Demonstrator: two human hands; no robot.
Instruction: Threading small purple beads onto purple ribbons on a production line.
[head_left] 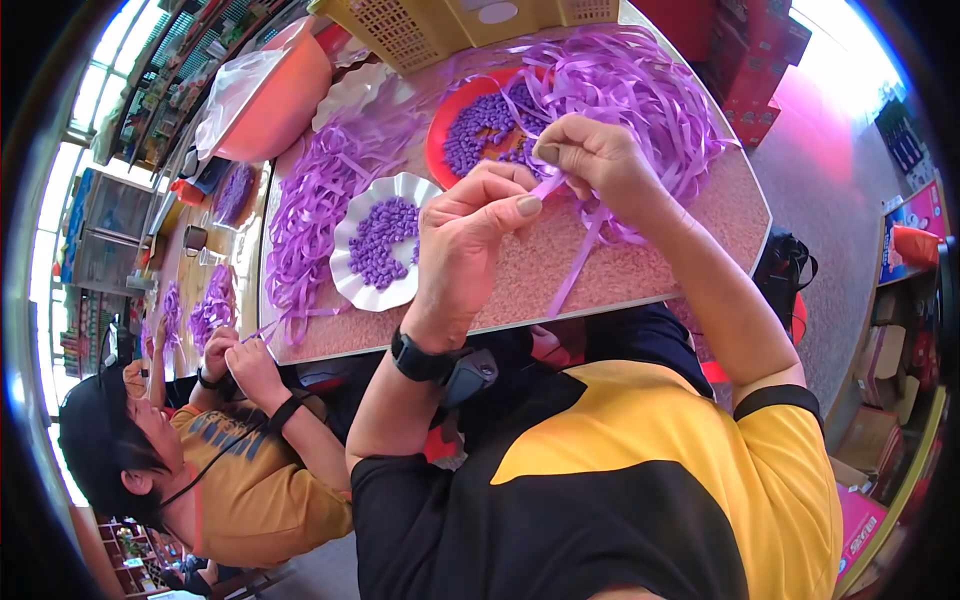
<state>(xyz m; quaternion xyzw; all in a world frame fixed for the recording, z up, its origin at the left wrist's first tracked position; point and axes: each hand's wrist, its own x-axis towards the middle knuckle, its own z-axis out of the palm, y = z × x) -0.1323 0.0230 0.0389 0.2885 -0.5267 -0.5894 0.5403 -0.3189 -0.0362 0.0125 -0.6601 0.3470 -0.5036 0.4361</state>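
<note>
Above the table's near edge, my left hand (pixel 462 235) is closed, thumb and fingers pinching a light purple ribbon (pixel 548 187). My right hand (pixel 600 168) pinches the same ribbon a little further right, so a short stretch shows between the two hands. One ribbon tail (pixel 578 270) hangs toward the table edge. Just left of my left hand stands a white wavy-rimmed bowl (pixel 348 272) of small purple bead-like pieces (pixel 383 240). Behind my hands, a red bowl (pixel 436 150) holds more of these pieces, partly covered by ribbons. Whether a piece sits in my fingers is hidden.
Loose purple ribbons lie in heaps (pixel 630 90) behind my right hand and at the table's left (pixel 310 220). A yellow plastic basket (pixel 400 35) stands at the back, an orange basin (pixel 270 95) back left. A co-worker (pixel 250 470) sits close on my left, hands on a ribbon.
</note>
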